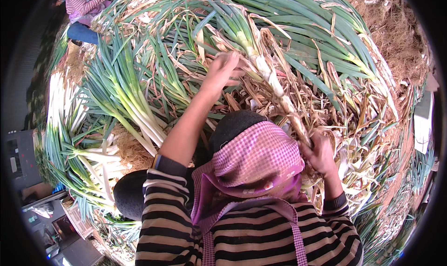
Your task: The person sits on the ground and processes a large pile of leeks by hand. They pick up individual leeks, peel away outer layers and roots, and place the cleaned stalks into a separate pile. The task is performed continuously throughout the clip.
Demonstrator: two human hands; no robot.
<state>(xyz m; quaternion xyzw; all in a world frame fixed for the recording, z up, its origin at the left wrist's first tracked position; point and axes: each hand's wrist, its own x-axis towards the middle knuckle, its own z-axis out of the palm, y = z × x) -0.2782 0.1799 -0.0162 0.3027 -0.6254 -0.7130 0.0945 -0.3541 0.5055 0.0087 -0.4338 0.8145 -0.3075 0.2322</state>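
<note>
My right hand [319, 152] grips the root end of a long green onion [274, 84], whose stalk slants up and away to the left. Brown, dried outer leaves hang along its stalk, while its upper leaves are green. Beside the upper stalk is my left hand [225, 70], blurred, with its fingers partly curled among dry leaf strips. Whether it pinches any of them is unclear. Below the stalk lies a heap of withered brown leaves and peelings [255, 94].
Untrimmed green onions [297, 25] pile up ahead. Cleaner white-stalked onions [139, 115] lie on the left, near a clump of roots [129, 147]. Pale peelings [359, 171] spread at right. Another person [82, 4] in a striped top sits at the far left.
</note>
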